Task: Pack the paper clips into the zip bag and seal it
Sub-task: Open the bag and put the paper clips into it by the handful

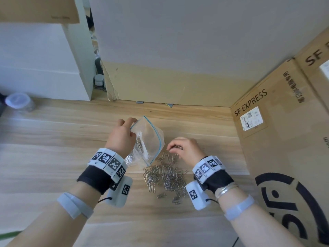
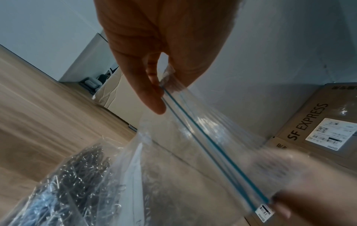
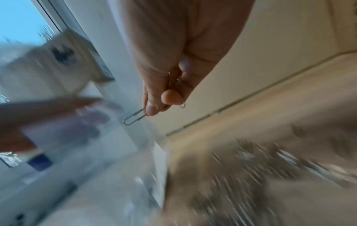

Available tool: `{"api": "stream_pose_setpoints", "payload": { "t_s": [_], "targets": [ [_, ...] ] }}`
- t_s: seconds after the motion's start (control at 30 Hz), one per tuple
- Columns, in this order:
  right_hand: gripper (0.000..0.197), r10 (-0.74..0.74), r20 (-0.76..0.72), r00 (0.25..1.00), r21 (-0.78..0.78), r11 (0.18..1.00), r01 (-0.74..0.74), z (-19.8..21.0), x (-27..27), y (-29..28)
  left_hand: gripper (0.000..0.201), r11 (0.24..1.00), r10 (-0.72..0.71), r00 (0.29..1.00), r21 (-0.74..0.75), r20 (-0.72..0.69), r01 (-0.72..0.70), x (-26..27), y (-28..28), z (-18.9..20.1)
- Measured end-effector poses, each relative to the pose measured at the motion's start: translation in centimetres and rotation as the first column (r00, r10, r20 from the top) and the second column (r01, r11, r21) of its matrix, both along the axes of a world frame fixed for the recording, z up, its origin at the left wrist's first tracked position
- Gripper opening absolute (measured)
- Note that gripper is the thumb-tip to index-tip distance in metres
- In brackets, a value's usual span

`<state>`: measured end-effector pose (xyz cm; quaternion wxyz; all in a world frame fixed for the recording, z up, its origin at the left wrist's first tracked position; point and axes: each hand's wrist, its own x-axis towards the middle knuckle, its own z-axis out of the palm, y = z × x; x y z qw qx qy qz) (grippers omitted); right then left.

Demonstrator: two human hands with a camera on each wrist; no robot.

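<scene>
paper clips (image 3: 135, 117) | right hand (image 1: 187, 148) pinches a few | left hand (image 1: 121, 138) pinches zip bag (image 1: 149, 139) rim | risk: loose clips slip, mouth sags

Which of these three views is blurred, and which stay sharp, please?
Right wrist view: heavy motion blur over the table and paper clip pile; only the right hand and its pinched paper clip look crisp. Left wrist view: mild blur on the zip bag. Head view: sharp, wide-angle distorted.
</scene>
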<state>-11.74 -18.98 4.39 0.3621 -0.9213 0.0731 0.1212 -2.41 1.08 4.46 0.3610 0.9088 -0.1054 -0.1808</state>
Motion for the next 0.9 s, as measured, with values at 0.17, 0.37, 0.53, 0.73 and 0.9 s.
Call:
{"api": "stream_pose_setpoints", "payload": {
  "t_s": [0.17,0.37,0.53,0.73,0.9],
  "targets": [
    [0.009,0.012,0.169,0.986,0.052,0.998,-0.021,5.1,2.0,1.8,0.043,1.000,-0.008,1.000,-0.018,-0.022,0.007,-0.1,-0.6,0.3],
    [0.012,0.195,0.045,0.980,-0.107,0.976,-0.189,2.5,4.8,5.4,0.042,0.999,-0.030,0.999,-0.037,-0.025,0.029,-0.5,-1.1,0.6],
    [0.023,0.194,0.020,0.981,-0.130,0.973,-0.189,2.8,4.4,5.3,0.042,0.998,-0.026,1.000,-0.055,-0.018,0.025,-0.3,-0.7,0.5],
    [0.016,-0.231,0.076,0.970,-0.068,0.969,0.236,2.2,3.0,-2.0,0.042,0.999,-0.026,1.000,-0.032,-0.013,0.025,-0.3,-0.3,0.4],
    [0.022,-0.352,-0.254,0.901,-0.323,0.909,0.264,-5.0,-0.5,-8.3,0.042,0.999,-0.027,0.999,-0.029,-0.017,0.027,-0.3,-0.5,0.1]
  ]
}}
